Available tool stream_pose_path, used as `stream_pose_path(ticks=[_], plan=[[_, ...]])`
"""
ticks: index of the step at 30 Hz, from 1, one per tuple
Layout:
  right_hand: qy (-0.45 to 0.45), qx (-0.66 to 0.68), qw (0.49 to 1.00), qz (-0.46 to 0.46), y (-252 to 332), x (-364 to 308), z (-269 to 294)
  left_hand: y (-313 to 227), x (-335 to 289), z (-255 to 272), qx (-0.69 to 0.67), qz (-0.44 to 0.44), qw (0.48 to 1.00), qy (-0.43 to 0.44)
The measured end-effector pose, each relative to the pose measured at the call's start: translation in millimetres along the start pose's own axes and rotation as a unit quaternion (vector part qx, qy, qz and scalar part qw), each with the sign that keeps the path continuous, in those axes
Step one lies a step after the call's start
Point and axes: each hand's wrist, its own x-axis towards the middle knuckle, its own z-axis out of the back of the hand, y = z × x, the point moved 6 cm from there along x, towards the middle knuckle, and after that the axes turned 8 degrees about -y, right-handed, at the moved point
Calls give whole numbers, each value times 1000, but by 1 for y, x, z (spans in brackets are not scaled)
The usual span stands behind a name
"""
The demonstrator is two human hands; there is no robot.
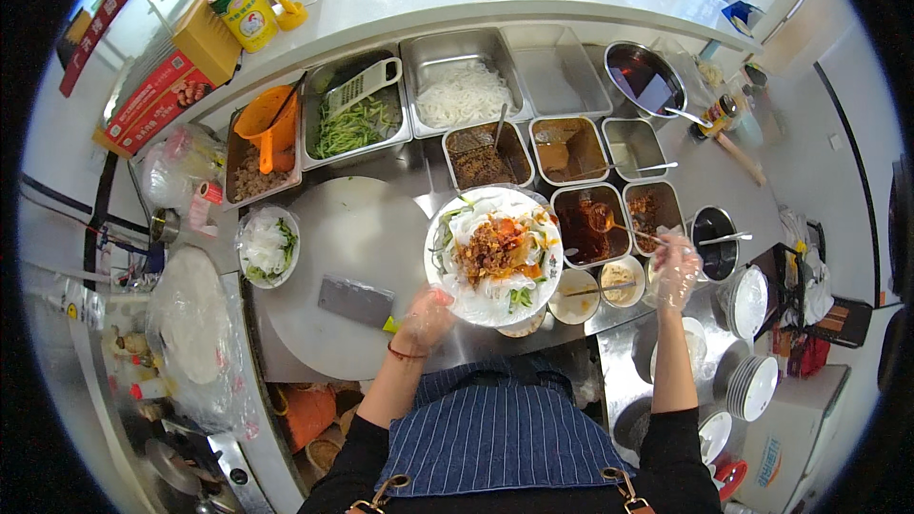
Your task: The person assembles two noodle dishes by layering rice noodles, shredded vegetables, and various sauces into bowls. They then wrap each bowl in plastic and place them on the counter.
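My left hand, in a clear glove, grips the near-left rim of a white plate. White noodles, cucumber shreds and a reddish-brown minced topping are heaped on it. My gloved right hand is closed on the handle of a spoon. The spoon's bowl is over the steel tin of dark red chili sauce, just right of the plate. Beside that tin is another with chili flakes. Below the plate's left side, a cleaver lies on the round white cutting board.
Steel trays hold cucumber shreds, white noodles and minced meat with an orange ladle. Sauce tins and small bowls stand near the plate. A bowl of noodles sits left. Plates are stacked at right.
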Motion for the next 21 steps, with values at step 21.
stream_pose_path(ticks=[21], plan=[[517, 217, 660, -499, 1, -216, -295, -120, -109, 9, 192, -113, 971, -86]])
